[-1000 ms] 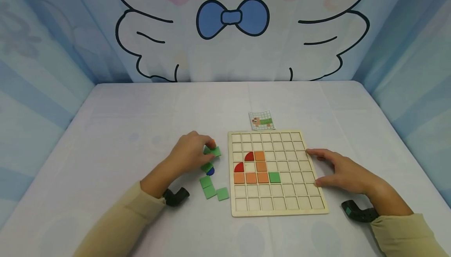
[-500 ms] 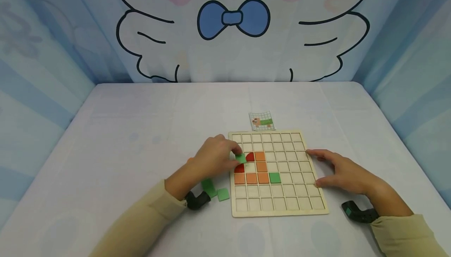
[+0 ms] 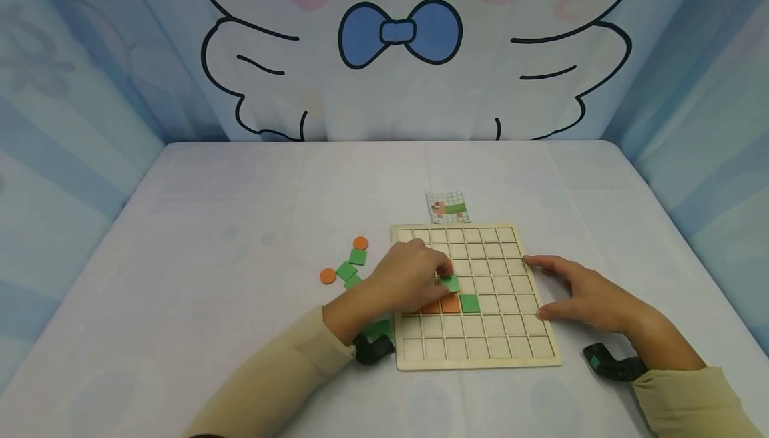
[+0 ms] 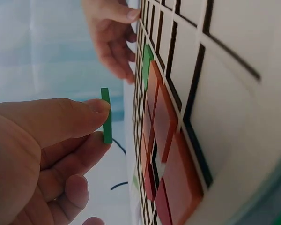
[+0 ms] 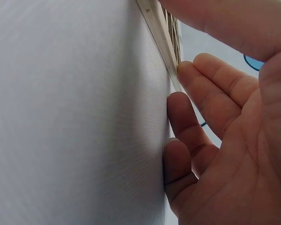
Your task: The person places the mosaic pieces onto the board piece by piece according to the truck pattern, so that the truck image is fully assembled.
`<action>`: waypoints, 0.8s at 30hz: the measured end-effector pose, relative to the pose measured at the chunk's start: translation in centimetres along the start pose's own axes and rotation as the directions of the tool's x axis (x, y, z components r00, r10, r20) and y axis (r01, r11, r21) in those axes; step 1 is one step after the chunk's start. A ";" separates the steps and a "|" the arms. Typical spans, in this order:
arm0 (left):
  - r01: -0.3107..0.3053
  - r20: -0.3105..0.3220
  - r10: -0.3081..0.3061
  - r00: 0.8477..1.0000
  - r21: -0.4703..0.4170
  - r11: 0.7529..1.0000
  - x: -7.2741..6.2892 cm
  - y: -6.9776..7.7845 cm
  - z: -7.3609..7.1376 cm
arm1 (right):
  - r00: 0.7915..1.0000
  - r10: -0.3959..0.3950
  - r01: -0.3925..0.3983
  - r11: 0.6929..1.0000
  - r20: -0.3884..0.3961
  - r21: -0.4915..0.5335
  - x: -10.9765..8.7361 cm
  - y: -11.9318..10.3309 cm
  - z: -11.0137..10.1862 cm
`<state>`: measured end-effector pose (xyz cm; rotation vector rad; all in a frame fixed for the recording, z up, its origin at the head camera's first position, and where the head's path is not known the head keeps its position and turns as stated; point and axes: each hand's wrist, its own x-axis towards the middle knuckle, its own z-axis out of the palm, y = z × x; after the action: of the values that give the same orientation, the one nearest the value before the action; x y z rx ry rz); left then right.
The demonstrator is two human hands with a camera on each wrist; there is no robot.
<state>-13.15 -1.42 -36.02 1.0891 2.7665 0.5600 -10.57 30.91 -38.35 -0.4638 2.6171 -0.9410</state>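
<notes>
Watching the feed remotely: the left hand point(image 3: 408, 278) had a green square tile point(image 3: 449, 283) pinched between thumb and fingertip, out over the wooden grid board point(image 3: 529, 358), roughly mid-board toward its left edge. On the left wrist view that tile point(image 4: 106, 116) sat edge-on, parallel to the board face and just off it, not yet down in a cell as far as I could tell. The placed green tile point(image 3: 469, 303) lay just to the right and toward the near edge from the held one, beside the orange tiles point(image 3: 449, 304). So the left hand was clearly the nearer one to those cells.

The right hand point(image 3: 585, 294) wasn't holding anything. Its fingers were straight-ish and relaxed, resting against the board's right edge, and on the right wrist view the fingertips point(image 5: 187, 72) touched the rim.

The spare green tiles point(image 3: 351, 268) and two orange discs point(image 3: 360, 243) sat on the table point(image 3: 240, 191) off the board's left edge, and the small pattern card point(image 3: 447, 206) lay just past the far edge.
</notes>
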 end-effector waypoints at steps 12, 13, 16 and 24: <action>-0.045 0.024 0.045 0.999 -0.008 0.999 1.4 1.5 1.3 | 1.000 -0.013 0.013 1.000 -0.007 -0.013 -0.1 0.0 0.0; -0.049 0.029 0.049 0.998 -0.005 0.999 1.5 1.7 1.4 | 1.000 -0.014 0.014 1.000 -0.009 -0.016 -0.1 0.0 0.0; -0.051 0.040 0.051 0.998 -0.009 0.999 1.9 2.0 1.6 | 1.000 -0.012 0.012 1.000 -0.014 -0.024 -0.1 0.0 0.0; -0.039 0.071 0.040 0.997 -0.016 0.999 2.7 2.8 2.2 | 1.000 -0.029 0.029 1.000 -0.012 0.000 -0.1 0.0 0.0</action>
<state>-12.82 2.92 -36.88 1.1402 2.6812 0.5337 -10.45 31.00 -38.35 -0.4988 2.6282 -0.9555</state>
